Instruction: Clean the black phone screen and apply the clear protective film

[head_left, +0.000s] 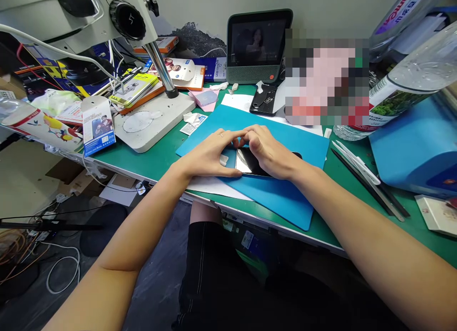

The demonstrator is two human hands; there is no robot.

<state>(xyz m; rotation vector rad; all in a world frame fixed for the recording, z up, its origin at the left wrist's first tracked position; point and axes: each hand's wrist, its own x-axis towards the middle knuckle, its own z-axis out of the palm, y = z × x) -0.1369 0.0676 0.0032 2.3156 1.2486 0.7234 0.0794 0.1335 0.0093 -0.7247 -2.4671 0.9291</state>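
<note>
A black smartphone point(246, 161) with a glossy, reflecting face lies flat on the blue mat point(285, 197). My left hand point(209, 152) grips its left end, thumb at the near corner and forefinger stretched toward the far edge. Across the phone's middle rests my right hand point(269, 152), its fingers bent down at the far edge near the left fingertips and its palm covering part of the screen. A small white scrap point(223, 160) sits on the mat inside the curve of my left hand.
A microscope stand point(150, 126) with boxes around it occupies the left. Behind the mat are a smart display point(260, 45) and a dark phone part point(263, 101). Tweezers point(364, 183), a bottle point(400, 88) and a blue machine point(410, 145) are on the right.
</note>
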